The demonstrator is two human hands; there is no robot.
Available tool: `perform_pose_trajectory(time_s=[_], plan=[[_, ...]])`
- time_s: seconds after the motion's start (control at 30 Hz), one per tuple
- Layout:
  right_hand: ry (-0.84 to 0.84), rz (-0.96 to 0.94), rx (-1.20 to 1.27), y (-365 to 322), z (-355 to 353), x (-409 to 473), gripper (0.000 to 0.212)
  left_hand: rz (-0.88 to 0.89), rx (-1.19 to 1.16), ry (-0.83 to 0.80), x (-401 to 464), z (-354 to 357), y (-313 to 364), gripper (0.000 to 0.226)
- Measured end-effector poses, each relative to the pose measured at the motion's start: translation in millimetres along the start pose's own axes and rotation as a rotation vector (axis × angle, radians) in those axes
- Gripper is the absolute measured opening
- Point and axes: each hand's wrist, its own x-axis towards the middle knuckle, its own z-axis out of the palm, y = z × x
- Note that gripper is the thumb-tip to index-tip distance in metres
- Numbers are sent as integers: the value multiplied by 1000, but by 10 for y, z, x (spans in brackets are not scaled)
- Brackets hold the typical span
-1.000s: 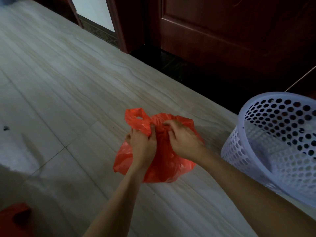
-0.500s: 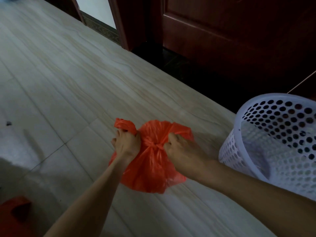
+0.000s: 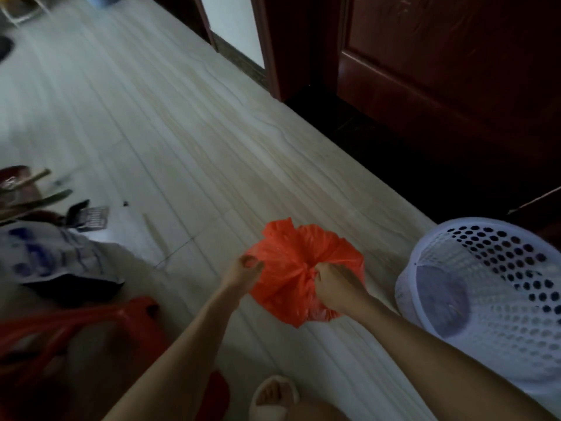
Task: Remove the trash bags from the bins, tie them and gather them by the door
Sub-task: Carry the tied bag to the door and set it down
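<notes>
A foot in a pale slipper (image 3: pixel 274 396) stands on the floor (image 3: pixel 182 141). The right hand (image 3: pixel 337 287) pinches the knot of the orange bag (image 3: pixel 291 268). The left hand (image 3: pixel 244 271) has loose fingers beside it. A white bin (image 3: pixel 491 287) lies tipped nearby, before the dark door (image 3: pixel 455 71)

Both bare forearms reach from the near edge toward the middle of the scene, converging as they go. The right hand (image 3: pixel 337 287) is knuckles-up with its fingers curled tight, its grip closed on gathered orange plastic. The left hand (image 3: pixel 244 268), just to its left, has fingertips and thumb drawn together in a loose ring; whether it pinches anything is unclear.
</notes>
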Motion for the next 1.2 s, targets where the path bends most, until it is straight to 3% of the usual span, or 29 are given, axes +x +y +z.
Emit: perform_pose_trajectory(time_s=[0.17,0.37,0.6,0.93,1.2], plan=[[1,85,-72,-870,-718,-597,23,124,239,80,-917,-687,361,39],[-32,177,-166,-2150,-1786,-1290,24,212,211,182,-1977,-2065,1007,41],[74,195,-247,-3401,-2766,-1519,26,199,80,282,-2588,-3330,1503,39],[167,-61,-208,-5053,-3556,-179,23,199,14,443,-1627,-4682,2276,45],[2,-290,-241,-6396,-4019,1508,21,67,54,577,-348,-6032,2993,47]])
